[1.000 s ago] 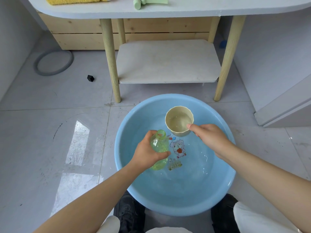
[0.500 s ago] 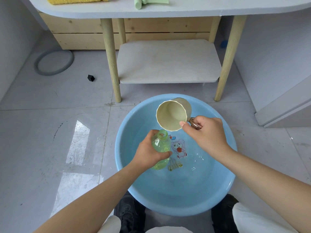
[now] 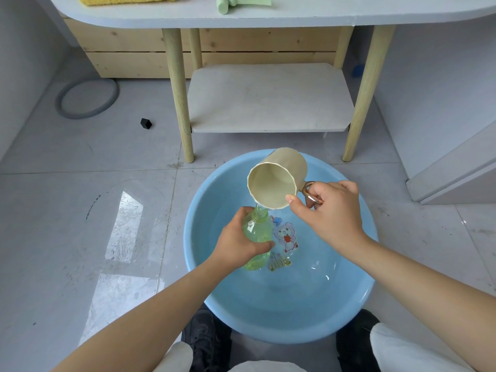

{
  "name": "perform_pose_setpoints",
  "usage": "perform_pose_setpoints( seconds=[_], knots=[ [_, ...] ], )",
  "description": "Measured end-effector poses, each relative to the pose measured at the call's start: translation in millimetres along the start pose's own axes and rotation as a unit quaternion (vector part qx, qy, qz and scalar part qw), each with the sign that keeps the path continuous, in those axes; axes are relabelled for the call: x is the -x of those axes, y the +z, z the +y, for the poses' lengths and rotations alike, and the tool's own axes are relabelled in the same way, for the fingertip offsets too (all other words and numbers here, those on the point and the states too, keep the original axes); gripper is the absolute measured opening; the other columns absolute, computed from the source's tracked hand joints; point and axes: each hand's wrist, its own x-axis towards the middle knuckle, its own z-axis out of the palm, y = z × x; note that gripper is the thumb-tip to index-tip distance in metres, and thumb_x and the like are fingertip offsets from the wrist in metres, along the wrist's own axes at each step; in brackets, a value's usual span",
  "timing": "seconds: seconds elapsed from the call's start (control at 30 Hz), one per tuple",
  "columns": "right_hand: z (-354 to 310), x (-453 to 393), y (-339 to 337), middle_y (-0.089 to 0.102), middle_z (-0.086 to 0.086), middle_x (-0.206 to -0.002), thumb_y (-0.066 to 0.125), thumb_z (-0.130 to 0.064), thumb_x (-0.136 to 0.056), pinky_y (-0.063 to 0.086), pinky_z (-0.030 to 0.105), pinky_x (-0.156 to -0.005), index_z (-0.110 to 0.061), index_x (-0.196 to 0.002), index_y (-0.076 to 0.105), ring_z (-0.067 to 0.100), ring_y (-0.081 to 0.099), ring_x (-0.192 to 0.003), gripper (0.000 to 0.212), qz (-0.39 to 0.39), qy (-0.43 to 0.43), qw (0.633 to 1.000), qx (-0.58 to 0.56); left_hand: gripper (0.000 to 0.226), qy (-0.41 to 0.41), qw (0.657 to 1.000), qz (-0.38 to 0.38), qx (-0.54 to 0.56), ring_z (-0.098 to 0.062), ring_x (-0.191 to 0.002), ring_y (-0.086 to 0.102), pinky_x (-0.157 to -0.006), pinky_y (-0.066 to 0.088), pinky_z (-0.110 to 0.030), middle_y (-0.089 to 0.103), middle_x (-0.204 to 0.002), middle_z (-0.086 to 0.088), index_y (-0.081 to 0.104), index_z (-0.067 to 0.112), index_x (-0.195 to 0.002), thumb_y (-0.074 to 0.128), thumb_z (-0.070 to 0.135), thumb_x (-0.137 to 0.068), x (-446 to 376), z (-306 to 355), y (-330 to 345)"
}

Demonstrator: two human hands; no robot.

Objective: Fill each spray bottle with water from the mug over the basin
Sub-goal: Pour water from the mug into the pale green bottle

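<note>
Pale worktop [image 3: 268,18] spans the far edge. Round blue basin [image 3: 357,299] sits on the floor near the person, holding shallow water. Beige mug [image 3: 279,178], tipped leftward over the basin, lip just above the bottle neck. Right hand [image 3: 330,210] grips its handle. Left hand [image 3: 236,242] wraps the green spray bottle [image 3: 257,232], uncapped and upright above the basin's left part.

The basin [image 3: 268,326] sat on the floor in front of the table [image 3: 268,18], between the person's shoes. Over it, the left hand [image 3: 236,244] held the bottle [image 3: 257,237] near the middle, and the mug [image 3: 276,181], held by the right hand [image 3: 330,210], tipped just above and behind the bottle's mouth. A sprayer head [image 3: 241,2] lay on the table, with a shelf [image 3: 268,100] below it.
</note>
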Motion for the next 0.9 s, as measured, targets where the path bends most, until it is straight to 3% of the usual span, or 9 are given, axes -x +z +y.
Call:
perform_pose_setpoints(
  seconds=[0.2,0.37,0.5,0.7,0.9],
  knots=[
    [-2.3,-0.4,-2.5,0.036,-0.009,-0.043,0.052,-0.059,-0.071,0.028,0.029,-0.079,-0.011,-0.051,0.045,0.017,0.045,-0.052,0.052,0.013,-0.019,1.0,0.016,0.062,-0.001,1.0,0.002,-0.004,-0.009,-0.098,0.052,-0.076,0.039,-0.019,0.053,-0.105,0.019,0.04,0.036,-0.109,0.084,0.027,-0.067,0.3,-1.6,0.3],
    [-1.5,-0.5,-1.8,0.034,-0.011,-0.044,0.053,-0.057,-0.072,0.029,0.032,-0.078,-0.01,-0.051,0.045,0.019,0.044,-0.05,0.052,0.022,-0.037,0.999,0.026,0.062,-0.006,1.0,0.002,-0.01,-0.008,-0.094,0.053,-0.064,0.037,-0.008,0.053,-0.104,0.017,0.039,0.037,-0.109,0.084,0.028,-0.067,0.7,-1.7,-0.3],
    [-0.5,-2.0,-0.8,0.028,-0.014,-0.045,0.054,-0.056,-0.073,0.029,0.032,-0.077,-0.011,-0.051,0.043,0.018,0.042,-0.049,0.05,0.033,-0.053,0.997,0.04,0.063,-0.006,1.0,0.002,-0.007,-0.01,-0.097,0.053,-0.071,0.039,-0.017,0.053,-0.107,0.015,0.04,0.036,-0.111,0.084,0.028,-0.066,0.1,-3.0,0.2],
    [0.2,-3.7,-0.1,0.024,-0.016,-0.046,0.055,-0.054,-0.074,0.03,0.033,-0.078,-0.011,-0.052,0.043,0.019,0.042,-0.049,0.05,0.044,-0.069,0.995,0.052,0.063,-0.005,1.0,0.0,-0.012,-0.009,-0.099,0.051,-0.077,0.038,-0.018,0.053,-0.109,0.016,0.039,0.036,-0.111,0.084,0.028,-0.067,-0.2,-3.1,0.6],
    [0.7,-5.0,0.0,0.022,-0.018,-0.048,0.056,-0.053,-0.074,0.029,0.033,-0.078,-0.013,-0.052,0.042,0.02,0.042,-0.049,0.048,0.058,-0.084,0.993,0.063,0.061,-0.002,1.0,0.0,-0.013,-0.01,-0.097,0.05,-0.073,0.038,-0.017,0.051,-0.104,0.018,0.039,0.036,-0.109,0.084,0.027,-0.067,0.2,-3.5,0.4]
  ],
)
